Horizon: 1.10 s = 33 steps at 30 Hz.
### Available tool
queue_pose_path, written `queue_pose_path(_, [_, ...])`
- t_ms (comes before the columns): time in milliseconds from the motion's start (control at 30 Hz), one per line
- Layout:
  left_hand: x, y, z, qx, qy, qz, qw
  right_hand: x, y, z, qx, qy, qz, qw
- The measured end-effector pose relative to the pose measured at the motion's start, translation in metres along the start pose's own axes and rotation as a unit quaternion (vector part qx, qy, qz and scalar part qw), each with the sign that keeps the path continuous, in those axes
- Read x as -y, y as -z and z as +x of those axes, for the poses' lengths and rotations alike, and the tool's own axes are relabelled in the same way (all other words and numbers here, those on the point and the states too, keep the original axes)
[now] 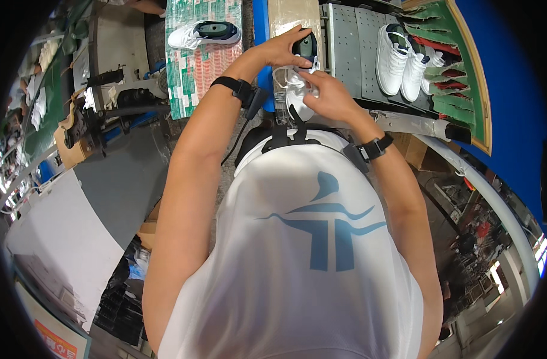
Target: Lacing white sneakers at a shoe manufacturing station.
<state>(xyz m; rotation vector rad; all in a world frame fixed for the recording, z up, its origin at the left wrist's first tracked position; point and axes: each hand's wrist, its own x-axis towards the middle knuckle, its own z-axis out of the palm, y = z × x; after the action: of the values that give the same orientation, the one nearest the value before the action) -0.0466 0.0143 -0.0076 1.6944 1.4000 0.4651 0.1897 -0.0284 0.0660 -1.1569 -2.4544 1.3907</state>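
A white sneaker point(296, 90) with a dark lining lies in front of me, its heel pointing away and its toe toward me. My left hand point(283, 49) grips it around the opening, thumb on the near side of the collar and fingers at the heel. At the tongue and upper laces, the bent fingers of my right hand point(333, 99) press on the same shoe; what exactly the fingertips pinch is hidden. Loose white lace hangs at the shoe's left side. Another white sneaker point(204, 36) rests sideways to the left, on a surface covered with printed green and red material.
To the right, several white sneakers point(393, 60) stand on a perforated grey metal conveyor point(351, 54). They sit by a wood-framed opening with torn green strips point(456, 110). A blue panel point(512, 60) is beyond. Dark machine parts point(130, 99) and a white board point(58, 239) are at left.
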Motion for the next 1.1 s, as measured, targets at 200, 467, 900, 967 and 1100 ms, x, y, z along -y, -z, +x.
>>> queue_pose_path(200, [0.000, -0.002, 0.012, 0.001, 0.007, 0.012, 1.000, 0.004, -0.002, 0.003, 0.047, -0.017, 0.031, 0.998])
queue_pose_path(467, [0.000, 0.001, 0.013, 0.007, 0.000, -0.033, 0.999, 0.006, 0.024, -0.049, 0.094, 0.059, -0.046, 0.993])
queue_pose_path(900, [-0.015, 0.004, 0.001, -0.002, 0.053, -0.047, 0.997, -0.004, 0.024, -0.068, 0.074, 0.034, 0.036, 0.996])
queue_pose_path(967, [-0.021, 0.002, 0.003, 0.002, 0.058, -0.056, 0.997, 0.002, 0.014, -0.052, 0.003, 0.060, 0.030, 0.998])
queue_pose_path(1100, [-0.014, -0.005, 0.003, -0.002, 0.065, -0.067, 0.996, -0.004, 0.001, -0.021, -0.072, 0.113, -0.119, 0.984])
